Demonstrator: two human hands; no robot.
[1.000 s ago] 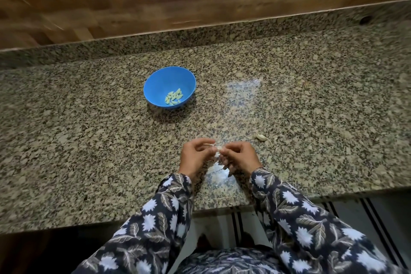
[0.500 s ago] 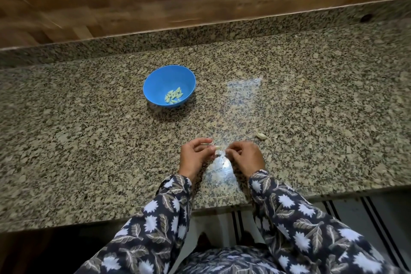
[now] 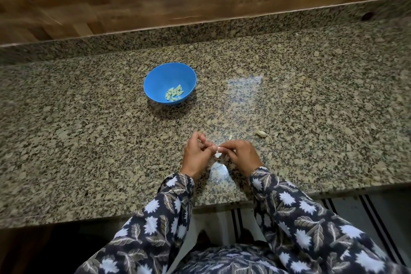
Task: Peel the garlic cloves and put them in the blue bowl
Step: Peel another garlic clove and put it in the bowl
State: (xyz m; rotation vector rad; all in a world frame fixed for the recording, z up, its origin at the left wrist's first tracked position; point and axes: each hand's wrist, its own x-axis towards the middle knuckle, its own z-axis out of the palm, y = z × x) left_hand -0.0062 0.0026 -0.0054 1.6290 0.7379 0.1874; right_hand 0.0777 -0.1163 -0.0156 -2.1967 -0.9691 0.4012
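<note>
**A:** How far along?

**B:** Partway, I judge. The speckled, polished granite bench (image 3: 89,140) carries the smooth, round blue bowl (image 3: 164,75), well beyond the left hand (image 3: 196,158) and right hand (image 3: 242,155).

**A:** What's done?

**B:** A small heap of pale, pointed peeled cloves (image 3: 174,94) lies in the bowl. Both hands pinch one whitish clove (image 3: 218,153) between them, mid-peel. A papery tailed piece (image 3: 260,133) waits nearby on the right.

Bare counter (image 3: 89,140) runs from the left hand (image 3: 195,155) and right hand (image 3: 242,155) up to the blue bowl (image 3: 164,75) and out to either side. A garlic scrap (image 3: 261,133) and a peel (image 3: 230,137) lie just beyond the right hand; a raised ledge (image 3: 200,29) closes the back.
</note>
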